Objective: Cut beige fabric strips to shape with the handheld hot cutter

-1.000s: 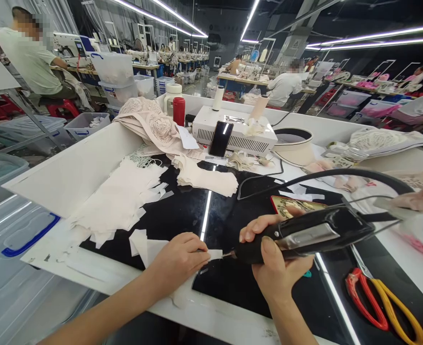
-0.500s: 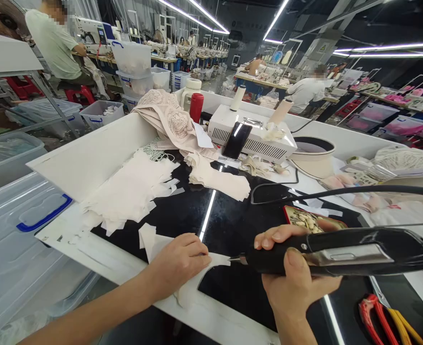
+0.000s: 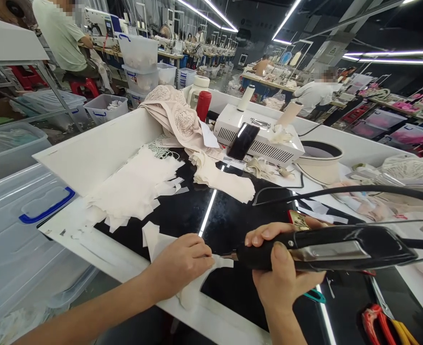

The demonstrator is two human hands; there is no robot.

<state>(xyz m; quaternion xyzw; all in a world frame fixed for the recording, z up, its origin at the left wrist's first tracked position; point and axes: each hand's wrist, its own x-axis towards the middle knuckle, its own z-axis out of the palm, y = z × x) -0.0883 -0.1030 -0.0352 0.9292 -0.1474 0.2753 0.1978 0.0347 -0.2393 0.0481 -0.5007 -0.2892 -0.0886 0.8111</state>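
Note:
My left hand (image 3: 181, 266) is closed, with its fingertips pressed on a pale, off-white fabric piece (image 3: 192, 292) at the near edge of the black work surface (image 3: 229, 223). A narrow end of the fabric sticks out to the right of the fingers. My right hand (image 3: 281, 282) is wrapped round a black corded hand tool (image 3: 332, 249) with a thin metal tip (image 3: 229, 257). The tip points left, at the upper edge of that narrow end, close to my left fingertips. Whether it touches the fabric, I cannot tell.
A heap of pale cut pieces (image 3: 132, 187) lies left, a smaller stack (image 3: 226, 179) at centre. Behind stand a white vented box (image 3: 247, 136) and a phone (image 3: 243, 141). Red-handled scissors (image 3: 377, 323) lie near right. A black cable (image 3: 377, 189) crosses the right side. Co-workers sit farther back.
My right hand has brought the tool left, so its tip is nearer my left fingertips along the fabric's upper edge. My left hand stays on the fabric. The view has shifted slightly.

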